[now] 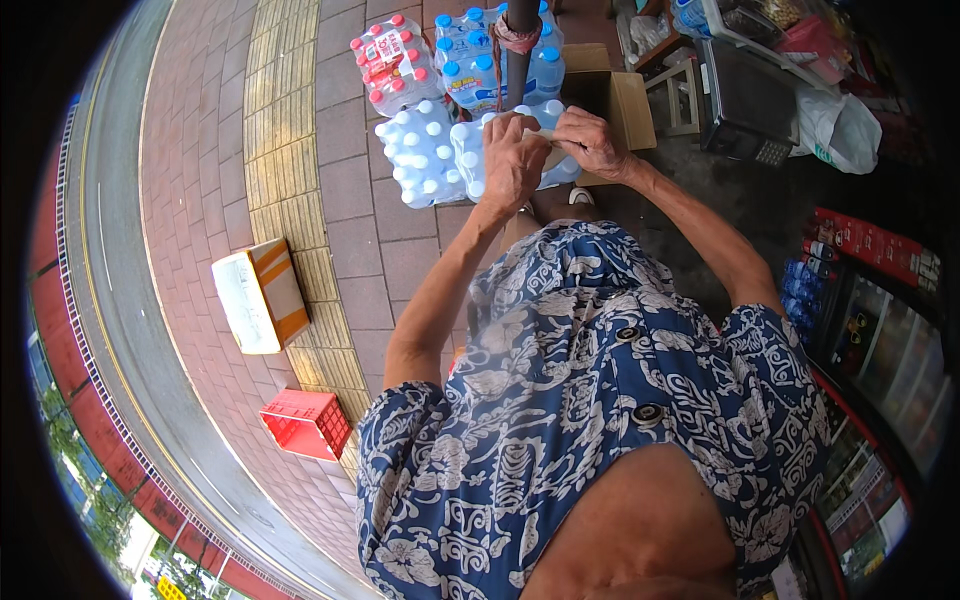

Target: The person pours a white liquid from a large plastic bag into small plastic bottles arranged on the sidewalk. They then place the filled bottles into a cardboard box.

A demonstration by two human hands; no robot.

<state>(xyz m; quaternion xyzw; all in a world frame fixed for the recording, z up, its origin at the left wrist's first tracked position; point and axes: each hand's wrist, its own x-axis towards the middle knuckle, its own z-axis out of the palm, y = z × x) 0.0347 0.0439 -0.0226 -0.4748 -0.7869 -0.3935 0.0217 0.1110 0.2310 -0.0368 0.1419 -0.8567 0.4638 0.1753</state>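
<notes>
My left hand (pixel 516 159) and my right hand (pixel 592 142) are close together above a shrink-wrapped pack of white-capped water bottles (pixel 469 160). Both pinch a small pale piece (pixel 545 135) between their fingers; its material is too small to make out. A second white-capped pack (pixel 421 154) lies against the first on the left. Just beyond my hands stands a dark metal pole (pixel 519 67) with a reddish tie (pixel 517 37) wound round it. Behind it are a blue-capped bottle pack (pixel 466 64) and a red-capped bottle pack (pixel 391 66).
An open cardboard box (pixel 634 109) stands right of the bottles, near a dark appliance with a keypad (pixel 746 101) and a white plastic bag (pixel 838 131). On the paving at left are a taped foam box (pixel 262 296) and a red plastic crate (pixel 306 424). Drinks coolers (pixel 885 337) line the right.
</notes>
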